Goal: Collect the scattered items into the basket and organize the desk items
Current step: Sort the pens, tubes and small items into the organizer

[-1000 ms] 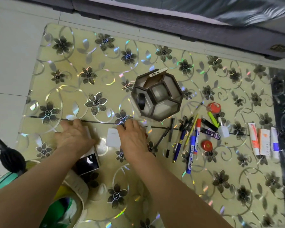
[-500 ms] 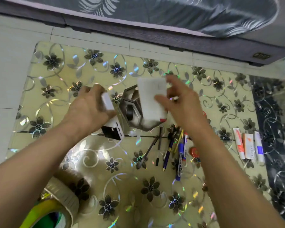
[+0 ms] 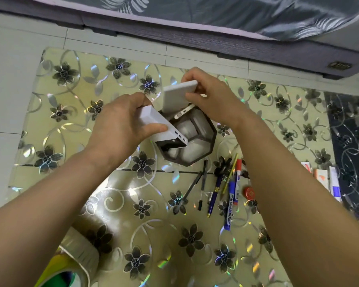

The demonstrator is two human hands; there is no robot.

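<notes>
Both hands grip one white plastic box each: left hand (image 3: 120, 129) a thick box (image 3: 164, 126), right hand (image 3: 211, 100) a flat box (image 3: 177, 95), over one brown hexagonal basket (image 3: 209, 150).

— Where are you working?

— You're in a home, most likely a bedroom. At the far edge runs a bed (image 3: 216, 38) with a dark frame and a grey leaf-print cover (image 3: 236, 11) hanging over it.

— And under you?

— Pale floor tiles (image 3: 13, 83), with a shiny flower-patterned mat (image 3: 75, 112) spread on them. Household stationery lies on the mat at the right: pens (image 3: 215, 191), a whiteboard marker (image 3: 229, 206), and near left, rolls of tape (image 3: 79, 253).
</notes>
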